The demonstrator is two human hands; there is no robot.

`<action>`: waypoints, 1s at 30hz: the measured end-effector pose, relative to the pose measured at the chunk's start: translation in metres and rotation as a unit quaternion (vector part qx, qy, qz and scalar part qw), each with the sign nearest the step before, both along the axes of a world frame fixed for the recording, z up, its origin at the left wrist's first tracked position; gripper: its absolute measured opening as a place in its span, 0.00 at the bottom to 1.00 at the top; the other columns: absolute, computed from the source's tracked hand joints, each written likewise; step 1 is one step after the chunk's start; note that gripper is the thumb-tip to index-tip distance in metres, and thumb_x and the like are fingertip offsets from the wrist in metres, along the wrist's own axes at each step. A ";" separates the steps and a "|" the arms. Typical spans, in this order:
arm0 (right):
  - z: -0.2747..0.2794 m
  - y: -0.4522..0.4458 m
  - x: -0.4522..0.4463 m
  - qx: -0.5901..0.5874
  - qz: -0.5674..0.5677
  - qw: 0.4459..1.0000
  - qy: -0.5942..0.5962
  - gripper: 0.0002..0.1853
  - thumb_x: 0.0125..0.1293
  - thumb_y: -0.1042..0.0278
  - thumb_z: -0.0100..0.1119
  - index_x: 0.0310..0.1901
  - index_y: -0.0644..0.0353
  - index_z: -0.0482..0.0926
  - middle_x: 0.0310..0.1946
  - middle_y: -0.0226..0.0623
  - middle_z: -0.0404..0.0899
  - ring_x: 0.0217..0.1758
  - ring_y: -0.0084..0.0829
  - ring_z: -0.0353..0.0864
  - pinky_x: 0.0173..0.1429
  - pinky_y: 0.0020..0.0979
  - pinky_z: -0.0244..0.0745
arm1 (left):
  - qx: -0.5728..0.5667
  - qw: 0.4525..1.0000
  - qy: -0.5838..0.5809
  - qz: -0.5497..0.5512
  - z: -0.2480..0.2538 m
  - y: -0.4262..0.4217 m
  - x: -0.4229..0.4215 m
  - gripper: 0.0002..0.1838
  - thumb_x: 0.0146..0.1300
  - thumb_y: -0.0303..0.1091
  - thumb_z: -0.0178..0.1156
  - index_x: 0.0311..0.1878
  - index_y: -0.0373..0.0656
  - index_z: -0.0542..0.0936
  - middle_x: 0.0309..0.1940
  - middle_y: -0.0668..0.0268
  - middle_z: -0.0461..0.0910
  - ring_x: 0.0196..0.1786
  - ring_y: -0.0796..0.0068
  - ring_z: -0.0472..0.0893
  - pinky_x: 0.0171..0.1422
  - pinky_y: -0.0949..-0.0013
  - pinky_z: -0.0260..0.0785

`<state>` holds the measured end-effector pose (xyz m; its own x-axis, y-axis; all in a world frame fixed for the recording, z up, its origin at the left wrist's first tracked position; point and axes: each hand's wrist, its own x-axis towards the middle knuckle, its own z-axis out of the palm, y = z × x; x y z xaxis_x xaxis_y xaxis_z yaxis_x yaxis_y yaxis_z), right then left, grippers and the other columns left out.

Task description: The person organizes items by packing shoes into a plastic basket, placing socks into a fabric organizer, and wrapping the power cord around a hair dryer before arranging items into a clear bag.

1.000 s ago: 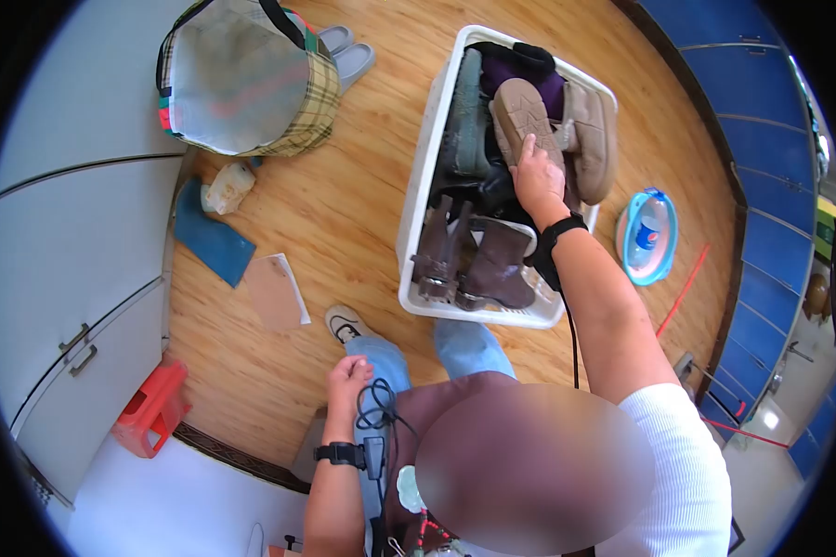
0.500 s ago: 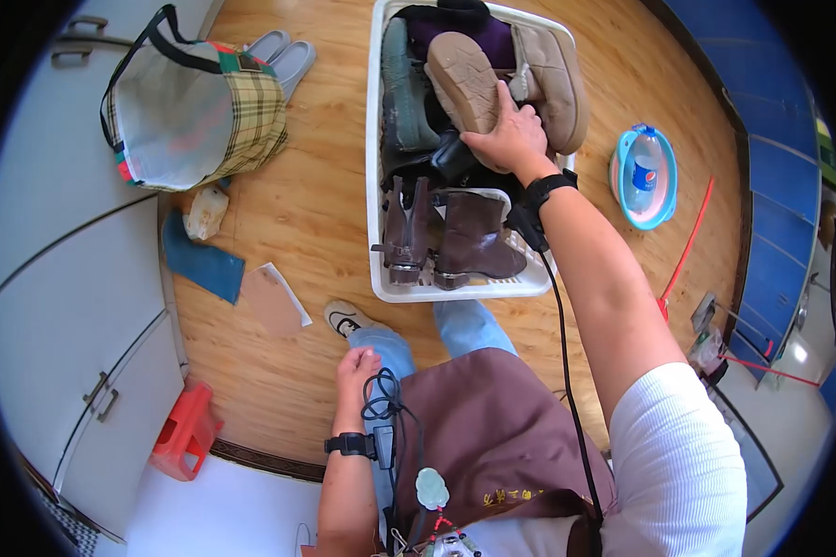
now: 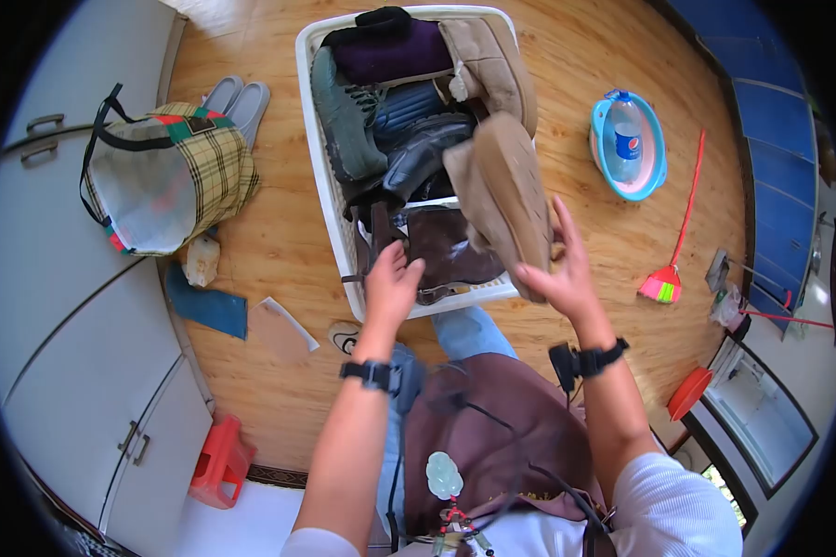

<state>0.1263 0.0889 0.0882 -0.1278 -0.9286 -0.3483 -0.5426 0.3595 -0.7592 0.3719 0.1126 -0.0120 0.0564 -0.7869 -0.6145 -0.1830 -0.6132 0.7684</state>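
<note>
My right hand (image 3: 568,278) is closed on the heel end of a beige boot (image 3: 506,200), lifted and tilted over the right side of the white basket (image 3: 318,176), its sole facing right. My left hand (image 3: 392,286) is over the basket's near end, by the dark brown boots (image 3: 450,246); its fingers are slightly bent and apart, with nothing held. Whether it touches a boot I cannot tell. Also in the basket are a second beige boot (image 3: 492,70), a dark green boot (image 3: 344,121), a black shoe (image 3: 427,153) and a purple item (image 3: 390,51).
To the left stands an open plaid bag (image 3: 218,162), with grey slippers (image 3: 244,107) behind it. A blue basin (image 3: 659,172) with a plastic bottle (image 3: 626,139) sits on the right, near a red broom (image 3: 661,283). A red stool (image 3: 221,464) is by the left cabinets.
My right hand has lifted the beige boot from among the others and brought it nearer to me. My left hand has risen from beside my leg to the basket's near end. The view has shifted.
</note>
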 end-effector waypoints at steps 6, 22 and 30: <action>0.025 0.086 -0.058 0.083 -0.036 0.995 0.051 0.54 0.34 0.54 0.72 0.66 0.59 0.59 0.51 0.42 0.70 0.51 0.39 0.71 0.48 0.37 0.69 | 0.093 0.970 -0.223 -0.009 -0.076 -0.009 -0.056 0.26 0.50 0.40 0.67 0.50 0.34 0.75 0.46 0.45 0.77 0.49 0.50 0.78 0.54 0.59 0.69; 0.003 0.031 -0.025 0.019 0.323 0.927 0.188 0.41 0.33 0.58 0.74 0.57 0.40 0.73 0.52 0.53 0.66 0.55 0.50 0.67 0.58 0.44 0.63 | 0.059 0.996 0.049 0.047 0.202 0.023 0.075 0.17 0.44 0.16 0.68 0.38 0.34 0.75 0.34 0.65 0.77 0.40 0.74 0.79 0.46 0.72 0.72; -0.122 0.008 -0.002 0.038 0.475 0.849 0.227 0.35 0.54 0.70 0.57 0.63 0.25 0.63 0.48 0.44 0.70 0.55 0.39 0.70 0.54 0.35 0.69 | -0.071 0.989 0.110 0.065 0.179 0.018 0.059 0.16 0.40 0.28 0.75 0.32 0.35 0.78 0.29 0.62 0.78 0.41 0.65 0.77 0.52 0.62 0.67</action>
